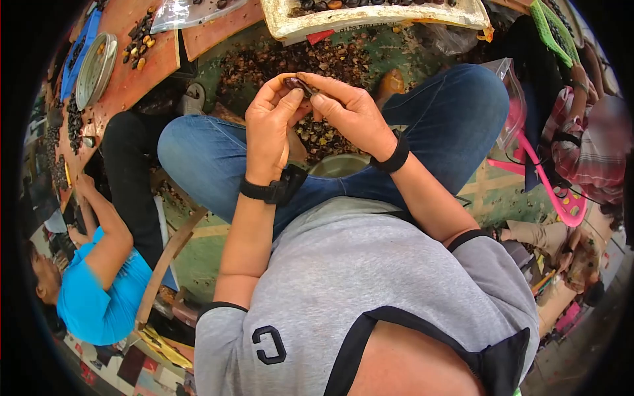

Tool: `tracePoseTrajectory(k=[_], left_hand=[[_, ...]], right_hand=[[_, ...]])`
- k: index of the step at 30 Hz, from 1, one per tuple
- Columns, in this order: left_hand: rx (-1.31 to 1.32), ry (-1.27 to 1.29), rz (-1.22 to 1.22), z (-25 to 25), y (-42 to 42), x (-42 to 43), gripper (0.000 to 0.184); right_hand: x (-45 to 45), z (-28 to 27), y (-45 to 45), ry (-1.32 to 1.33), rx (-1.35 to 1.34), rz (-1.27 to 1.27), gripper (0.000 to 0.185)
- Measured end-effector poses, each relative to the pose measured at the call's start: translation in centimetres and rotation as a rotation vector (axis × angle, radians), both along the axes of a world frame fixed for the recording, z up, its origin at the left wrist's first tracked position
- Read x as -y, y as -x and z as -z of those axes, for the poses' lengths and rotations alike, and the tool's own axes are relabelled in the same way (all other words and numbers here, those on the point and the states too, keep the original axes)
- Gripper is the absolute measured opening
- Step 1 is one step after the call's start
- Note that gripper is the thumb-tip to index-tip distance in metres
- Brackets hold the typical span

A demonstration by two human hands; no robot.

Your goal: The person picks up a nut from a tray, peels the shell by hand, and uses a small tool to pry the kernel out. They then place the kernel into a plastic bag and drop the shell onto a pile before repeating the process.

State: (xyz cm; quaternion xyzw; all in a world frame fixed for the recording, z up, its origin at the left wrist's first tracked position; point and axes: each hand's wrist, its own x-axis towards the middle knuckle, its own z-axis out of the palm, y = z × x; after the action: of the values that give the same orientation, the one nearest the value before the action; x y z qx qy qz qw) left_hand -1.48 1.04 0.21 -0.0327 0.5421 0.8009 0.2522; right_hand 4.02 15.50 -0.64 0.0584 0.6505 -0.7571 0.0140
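Up between my knees, both hands meet around a small, shiny dark brown piece, perhaps a seed or a stone; I cannot tell which. My left hand pinches it between thumb and fingertips from the left. From the other side, the thumb and fingers of my right hand close on the same piece. Fingertips cover part of it. Below the hands, many dark and pale fragments lie scattered on the floor. A pale, round-rimmed container shows partly between my thighs.
A whitish worn tray holding dark pieces stands ahead. At left, an orange-brown tabletop bears loose pieces and a round lidded dish. A person in a blue shirt sits left; another in plaid is right, near a pink plastic frame.
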Motion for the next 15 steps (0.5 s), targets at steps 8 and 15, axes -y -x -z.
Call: tracePoseTrajectory(k=[8,15], left_hand=[[-0.010,0.046,0.023,0.3,0.3,0.5,0.022],[0.023,0.022,0.038,1.7,0.5,0.8,0.021]], right_hand=[[0.0,0.0,-0.1,-0.125,0.011,-0.024,0.041],[0.4,0.6,0.2,-0.084,0.035,0.003,0.037]])
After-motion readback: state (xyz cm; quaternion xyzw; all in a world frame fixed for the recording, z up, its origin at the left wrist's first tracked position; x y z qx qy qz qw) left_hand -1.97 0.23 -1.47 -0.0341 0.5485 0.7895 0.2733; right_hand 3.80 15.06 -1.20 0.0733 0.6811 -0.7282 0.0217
